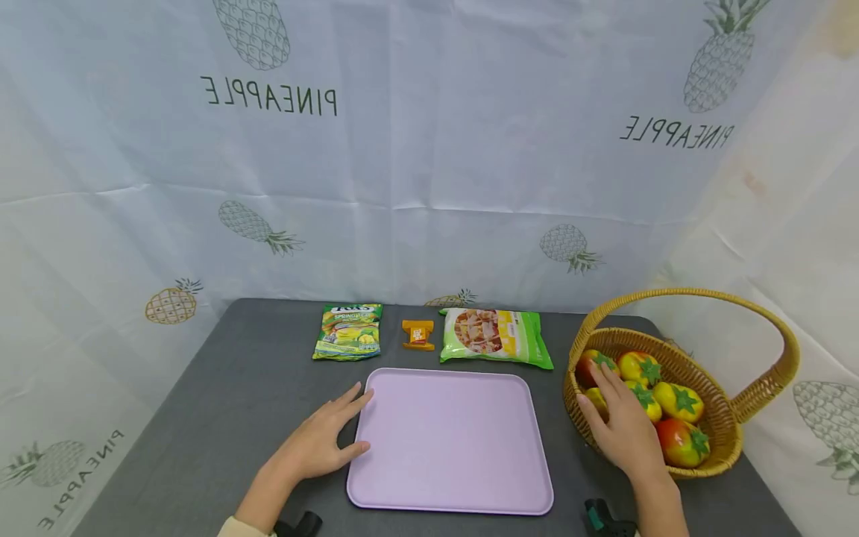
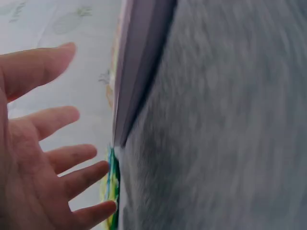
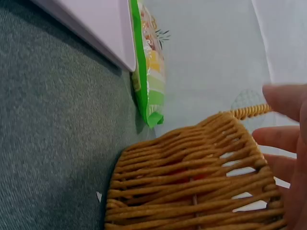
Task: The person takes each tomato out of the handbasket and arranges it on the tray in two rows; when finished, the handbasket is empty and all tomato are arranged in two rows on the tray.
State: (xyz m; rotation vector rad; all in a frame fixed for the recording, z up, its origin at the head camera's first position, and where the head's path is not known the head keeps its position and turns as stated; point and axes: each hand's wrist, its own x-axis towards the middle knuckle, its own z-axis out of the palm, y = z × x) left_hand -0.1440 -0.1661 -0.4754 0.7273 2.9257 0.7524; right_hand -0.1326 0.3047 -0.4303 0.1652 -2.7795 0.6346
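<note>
A wicker basket point(image 1: 725, 418) with a tall arched handle stands at the right of the table, holding several red and yellow fruits with green leafy tops, like the fruit point(image 1: 683, 441) at its front. Over the basket's near left side is my right hand point(image 1: 620, 429), fingers extended above the fruits; the right wrist view shows the fingers beside the rim. A pale purple tray point(image 1: 450, 440) lies in the middle. My left hand point(image 1: 318, 440) is spread at the tray's left edge, its fingertips overlapping the rim in the head view. In the left wrist view its fingers are apart, holding nothing.
Behind the tray lie a green and yellow snack bag point(image 1: 349, 333), a small orange packet point(image 1: 418, 335) and a green bag with a food picture point(image 1: 496, 337). A pineapple-print curtain point(image 1: 416, 164) hangs behind the dark table point(image 1: 235, 403).
</note>
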